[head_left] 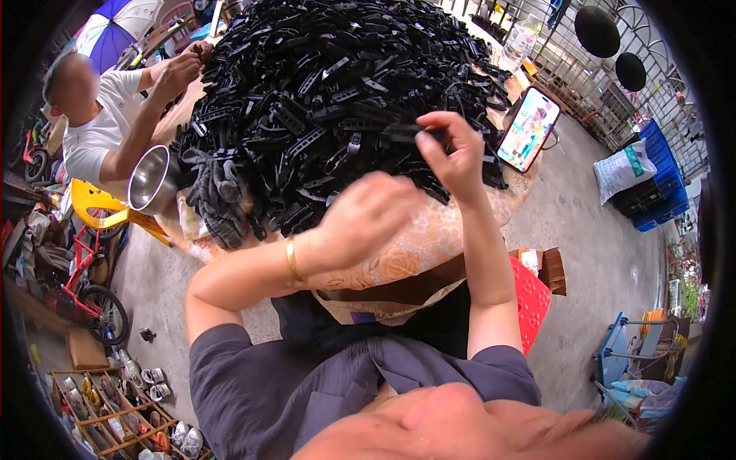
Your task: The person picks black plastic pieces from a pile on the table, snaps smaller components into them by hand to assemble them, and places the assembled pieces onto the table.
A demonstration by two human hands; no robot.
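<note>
A big heap of slim black plastic pieces (330, 92), some with a row of slots, covers most of the table before me. Over its near right part, my right hand (458, 159) is raised, its thumb and forefinger closed about a dark, blurred black plastic piece (403, 133). My left hand (372, 218), with a gold bracelet at the wrist, hovers by the heap's near edge. Motion smears its fingers, so whether they hold anything is hidden. Grey knitted gloves (217, 195) lie to the left of the heap.
A phone (529, 129) leans at the table's right, near a clear bottle (521, 38). On the left stand a steel bowl (152, 180) and a yellow stool (96, 205). Across from them a person (103, 115) handles something small. A red stool (529, 303) is by my right side.
</note>
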